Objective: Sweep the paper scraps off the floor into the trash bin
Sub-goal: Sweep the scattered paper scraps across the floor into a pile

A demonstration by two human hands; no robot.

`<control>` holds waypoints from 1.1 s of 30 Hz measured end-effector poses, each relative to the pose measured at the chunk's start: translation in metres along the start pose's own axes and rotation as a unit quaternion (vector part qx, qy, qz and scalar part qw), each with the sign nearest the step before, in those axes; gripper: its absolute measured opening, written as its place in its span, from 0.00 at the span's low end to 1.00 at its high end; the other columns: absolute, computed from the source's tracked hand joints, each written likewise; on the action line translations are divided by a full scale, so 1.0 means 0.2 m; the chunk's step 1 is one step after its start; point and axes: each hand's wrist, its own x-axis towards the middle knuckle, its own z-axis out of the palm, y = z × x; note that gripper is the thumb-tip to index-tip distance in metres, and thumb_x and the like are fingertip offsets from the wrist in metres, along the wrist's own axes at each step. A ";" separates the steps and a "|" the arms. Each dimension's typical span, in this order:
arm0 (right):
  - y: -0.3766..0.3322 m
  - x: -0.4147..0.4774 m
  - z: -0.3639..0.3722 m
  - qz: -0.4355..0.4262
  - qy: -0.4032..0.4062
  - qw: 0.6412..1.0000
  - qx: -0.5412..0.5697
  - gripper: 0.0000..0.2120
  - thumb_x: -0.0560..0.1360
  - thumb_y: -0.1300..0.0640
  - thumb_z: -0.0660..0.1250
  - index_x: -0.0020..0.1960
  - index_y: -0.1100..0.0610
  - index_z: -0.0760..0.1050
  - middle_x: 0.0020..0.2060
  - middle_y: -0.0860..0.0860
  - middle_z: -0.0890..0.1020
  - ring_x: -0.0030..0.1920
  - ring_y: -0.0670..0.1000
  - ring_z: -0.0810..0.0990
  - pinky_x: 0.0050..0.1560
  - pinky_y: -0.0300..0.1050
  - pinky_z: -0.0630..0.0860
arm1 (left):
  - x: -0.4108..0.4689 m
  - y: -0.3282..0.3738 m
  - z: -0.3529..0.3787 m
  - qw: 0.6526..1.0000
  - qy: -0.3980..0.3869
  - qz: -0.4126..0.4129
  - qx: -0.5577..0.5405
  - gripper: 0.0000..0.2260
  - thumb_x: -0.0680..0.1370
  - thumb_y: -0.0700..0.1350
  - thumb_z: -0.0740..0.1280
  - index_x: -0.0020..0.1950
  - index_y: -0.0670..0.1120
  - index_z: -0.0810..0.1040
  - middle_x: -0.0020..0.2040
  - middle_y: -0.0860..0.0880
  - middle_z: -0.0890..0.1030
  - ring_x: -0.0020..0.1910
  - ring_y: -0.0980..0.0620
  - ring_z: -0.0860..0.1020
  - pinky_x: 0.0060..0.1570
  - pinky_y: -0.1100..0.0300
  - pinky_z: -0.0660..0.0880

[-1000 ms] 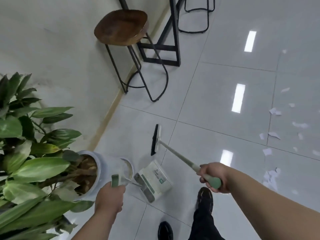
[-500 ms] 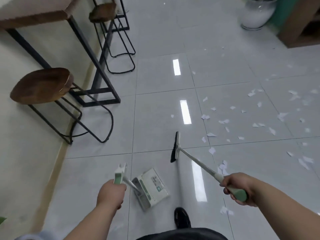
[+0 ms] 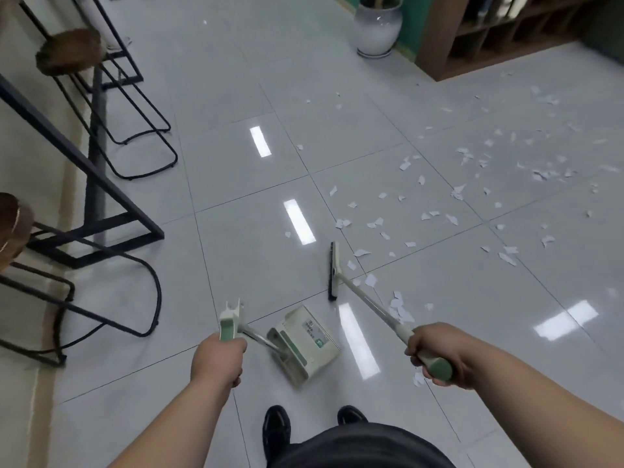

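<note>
Your left hand [image 3: 216,359] is curled tight round the green grip of the cream-and-green long-handled plastic dustpan [image 3: 304,342]. The pan hangs tilted just above or on the glossy grey tiled floor [image 3: 236,170], in front of your black shoes [image 3: 277,425]; whether it touches the tiles cannot be told.

Your right hand [image 3: 435,352] is clamped round the green end grip of the broom with the pale metal pole [image 3: 368,302]. The pole slants forward and to the left, down to the narrow black-bristled broom head [image 3: 333,270], which stands edge-on at the floor, ahead of the dustpan and a little to its right.

The torn white paper scraps [image 3: 398,304] lie loose on the tiles. A few sit just beside the pole and near your right hand, several lie close to the right of the broom head, and many more are scattered well apart across the tiles to the right and farther ahead.

To your left stand round wooden-seated stools with black wire legs [image 3: 67,55] and the black metal frame of a tall surface [image 3: 98,184] along the pale wall. Far ahead a white ceramic vase [image 3: 378,28] stands on the floor next to a brown wooden shelf unit [image 3: 499,38].
</note>
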 end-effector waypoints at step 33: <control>0.40 -0.08 0.55 0.173 0.135 0.882 0.417 0.06 0.71 0.67 0.63 0.46 0.60 0.74 0.25 0.55 0.78 0.23 0.51 0.76 0.27 0.38 0.75 | 0.37 0.33 0.11 0.943 -0.215 0.145 0.208 0.05 0.73 0.35 0.63 0.40 0.43 0.70 0.33 0.44 0.68 0.31 0.46 0.66 0.31 0.55 0.65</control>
